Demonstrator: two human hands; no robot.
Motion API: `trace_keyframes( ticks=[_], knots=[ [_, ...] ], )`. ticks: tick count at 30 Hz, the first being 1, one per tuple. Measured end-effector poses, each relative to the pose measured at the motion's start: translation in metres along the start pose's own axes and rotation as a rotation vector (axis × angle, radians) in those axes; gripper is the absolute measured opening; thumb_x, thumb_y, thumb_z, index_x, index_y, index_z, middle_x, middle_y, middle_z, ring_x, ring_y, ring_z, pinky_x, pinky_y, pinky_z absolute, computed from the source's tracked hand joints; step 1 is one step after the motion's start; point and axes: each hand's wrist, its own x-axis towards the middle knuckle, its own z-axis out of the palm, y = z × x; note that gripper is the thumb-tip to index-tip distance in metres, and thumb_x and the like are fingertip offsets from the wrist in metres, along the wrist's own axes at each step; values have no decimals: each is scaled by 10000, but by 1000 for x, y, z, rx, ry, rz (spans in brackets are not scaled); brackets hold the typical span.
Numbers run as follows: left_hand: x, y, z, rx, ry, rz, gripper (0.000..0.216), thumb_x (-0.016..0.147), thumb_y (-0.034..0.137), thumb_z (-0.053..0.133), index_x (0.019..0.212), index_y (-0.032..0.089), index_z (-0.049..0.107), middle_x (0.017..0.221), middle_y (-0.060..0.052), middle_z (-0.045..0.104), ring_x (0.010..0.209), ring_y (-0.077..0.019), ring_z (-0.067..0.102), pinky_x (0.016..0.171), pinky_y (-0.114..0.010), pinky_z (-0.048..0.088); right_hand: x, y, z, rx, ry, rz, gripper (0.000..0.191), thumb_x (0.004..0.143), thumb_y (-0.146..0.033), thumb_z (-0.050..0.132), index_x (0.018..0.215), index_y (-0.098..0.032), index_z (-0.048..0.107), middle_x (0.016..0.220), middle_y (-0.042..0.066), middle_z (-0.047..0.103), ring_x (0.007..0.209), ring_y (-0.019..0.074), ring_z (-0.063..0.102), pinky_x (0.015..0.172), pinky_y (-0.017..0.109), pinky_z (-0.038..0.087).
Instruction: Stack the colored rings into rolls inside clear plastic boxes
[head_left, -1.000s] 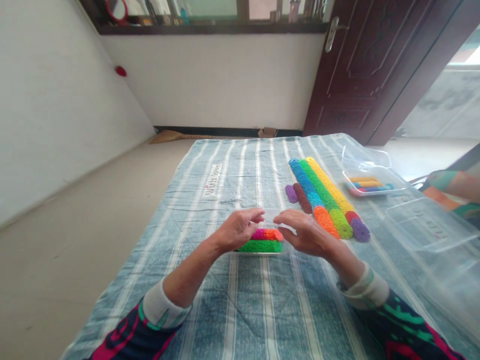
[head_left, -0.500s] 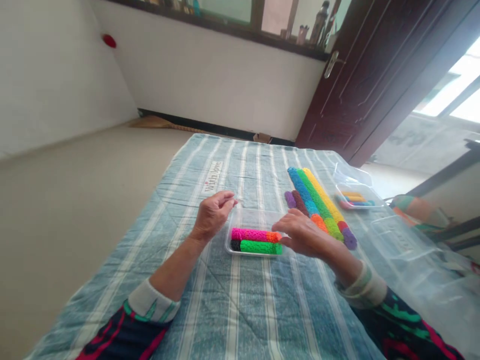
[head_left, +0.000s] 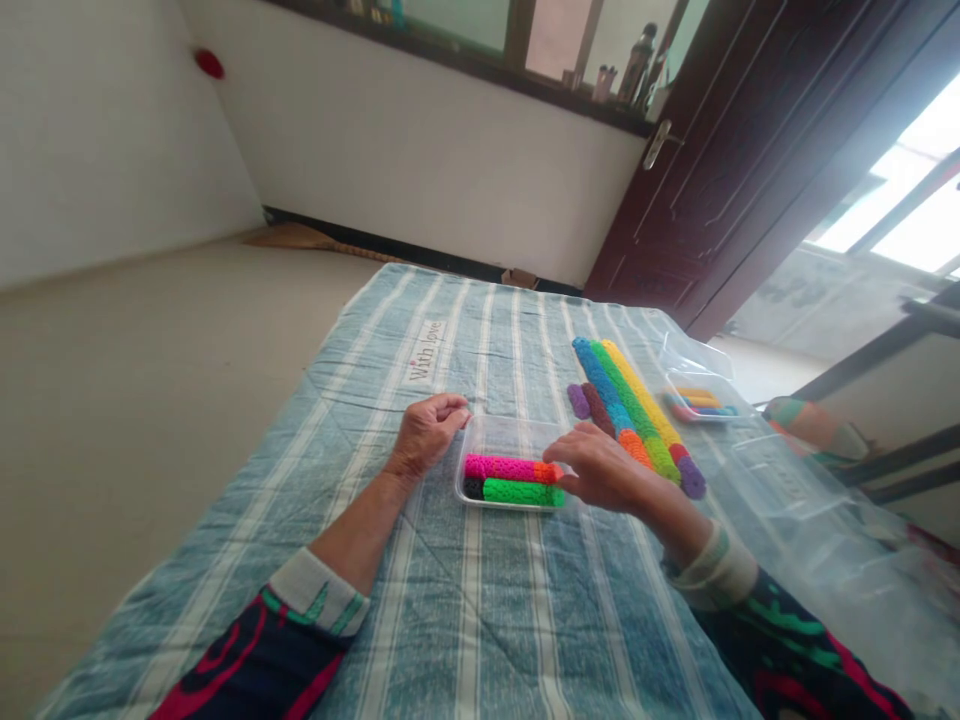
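A clear plastic box [head_left: 510,437] lies on the cloth before me, holding a pink-and-orange bumpy rod [head_left: 501,467] and a black-and-green one [head_left: 521,492]. My right hand [head_left: 600,468] reaches over the box's right side, thumb and fingers closed around the orange end of the upper rod. At the box's far left corner is my left hand [head_left: 427,435], its fingers curled together; whether they grip the rim or something small is hidden. Right of the box, long bumpy rods in blue [head_left: 600,380], green [head_left: 626,395] and yellow [head_left: 637,380] lie side by side.
Short purple [head_left: 577,400] and brown [head_left: 598,408] rods lie beside the blue one. An open clear box [head_left: 709,413] with coloured pieces stands at the right, near a transparent lid or box [head_left: 787,480]. Striped cloth [head_left: 360,400] covers the surface. A dark door [head_left: 697,170] stands behind.
My left hand has come down slightly toward the box's corner. My right hand stays at the orange rod end. The view has shifted a little.
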Motion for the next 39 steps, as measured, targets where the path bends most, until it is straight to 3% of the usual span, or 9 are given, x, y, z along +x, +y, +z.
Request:
trace_keyframes(
  ticks=[10, 13, 18, 21, 27, 33, 39],
  knots=[
    [3, -2, -2, -13, -47, -31, 313, 639, 338, 702, 881, 140, 698, 788, -54, 762, 784, -223, 718, 739, -292, 569, 11, -14, -2, -1, -32, 104, 118, 897, -207, 578, 939, -181, 685, 954, 80, 727, 914, 222, 655, 941, 422, 353],
    [4, -2, -2, -21, -64, -40, 302, 630, 336, 691, 864, 145, 695, 791, -56, 762, 790, -232, 718, 741, -298, 567, 6, -4, 0, 73, 92, 88, 110, 855, -199, 635, 945, -183, 695, 935, 69, 739, 888, 215, 660, 897, 384, 404],
    [6, -4, -2, -27, -79, -52, 312, 636, 350, 676, 874, 150, 688, 804, -58, 762, 797, -238, 717, 752, -311, 563, -8, 15, -2, 182, 525, 145, 105, 858, -181, 602, 838, -196, 704, 837, 44, 740, 796, 186, 671, 771, 306, 474],
    [6, -4, -3, -24, -86, -54, 313, 636, 357, 670, 870, 150, 684, 805, -59, 760, 807, -241, 716, 757, -315, 561, -20, 15, -2, 231, 682, 218, 122, 862, -185, 588, 815, -198, 699, 792, 25, 737, 726, 168, 677, 698, 273, 487],
    [7, -7, -3, -20, -97, -87, 349, 624, 380, 675, 891, 155, 673, 819, -59, 758, 824, -247, 712, 786, -330, 553, -39, 4, 7, 245, 752, 225, 116, 865, -172, 585, 806, -197, 680, 733, 0, 716, 662, 139, 665, 650, 235, 478],
    [9, -8, -5, -6, -100, -97, 371, 621, 386, 694, 910, 154, 670, 807, -57, 748, 855, -255, 705, 790, -336, 545, -48, 11, 16, 237, 797, 206, 109, 873, -162, 581, 818, -195, 670, 726, 4, 711, 645, 135, 665, 637, 231, 489],
    [8, -3, -5, 3, -90, -123, 397, 607, 389, 715, 921, 152, 668, 792, -52, 742, 834, -244, 701, 736, -303, 542, -55, 15, 34, 257, 946, 242, 86, 864, -147, 593, 853, -192, 666, 743, 12, 720, 650, 139, 682, 629, 228, 522]
  ],
)
